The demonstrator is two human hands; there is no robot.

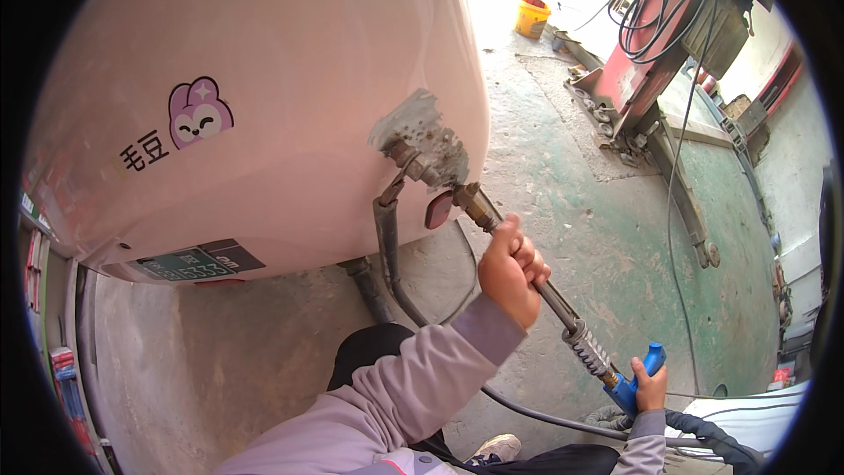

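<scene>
While the left hand (512, 271) was closed around the shaft of the long metal tool (556, 301), the right hand (651, 385) was wrapped around its blue handle (623, 394) (evidently the two proper holding points). Its brass head (477, 208) stood at the lower edge of the bare patch (409, 114) on the pink panel (308, 35). The tool appeared heavy, rigid and somewhat slippery. A red reflector (439, 210) sat just beside the head; movement appeared least restricted rightward, over the floor (607, 229).
</scene>
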